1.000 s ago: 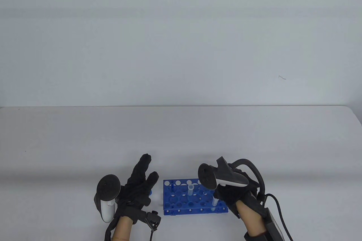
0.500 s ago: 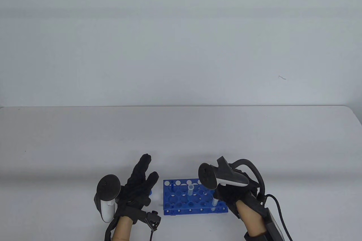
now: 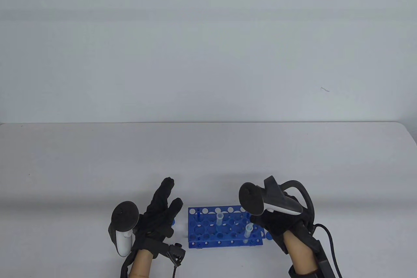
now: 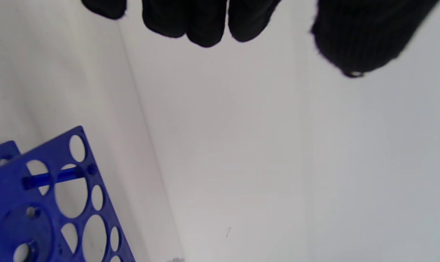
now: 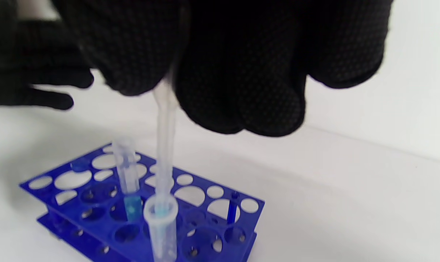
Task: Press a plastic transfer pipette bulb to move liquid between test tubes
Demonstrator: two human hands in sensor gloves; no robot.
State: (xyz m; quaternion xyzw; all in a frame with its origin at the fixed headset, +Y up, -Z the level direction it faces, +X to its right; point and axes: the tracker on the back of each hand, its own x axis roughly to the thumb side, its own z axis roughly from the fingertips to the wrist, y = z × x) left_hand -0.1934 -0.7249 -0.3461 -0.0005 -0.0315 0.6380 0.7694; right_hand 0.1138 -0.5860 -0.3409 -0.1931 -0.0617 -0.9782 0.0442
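Observation:
A blue test tube rack (image 3: 208, 235) stands at the table's near edge between my hands. One clear tube (image 3: 220, 221) stands in its middle and holds blue liquid (image 5: 133, 209). A second tube (image 3: 249, 230) stands near the rack's right front. My right hand (image 3: 277, 224) hovers over the rack's right end and grips a clear plastic pipette (image 5: 165, 145) by its upper part. The pipette stem hangs down into the second tube (image 5: 161, 222). The bulb is hidden inside the fingers (image 5: 241, 91). My left hand (image 3: 159, 209) rests left of the rack with straight fingers, holding nothing.
A small blue cap (image 3: 268, 235) lies just right of the rack, and another blue piece (image 3: 173, 222) shows under my left fingers. The rack's corner (image 4: 41, 203) appears in the left wrist view. A white wall rises behind the table's far edge (image 3: 208, 124).
My right hand has shifted to the right and slightly back, uncovering the right front tube in the table view. The left hand and the rack have stayed still.

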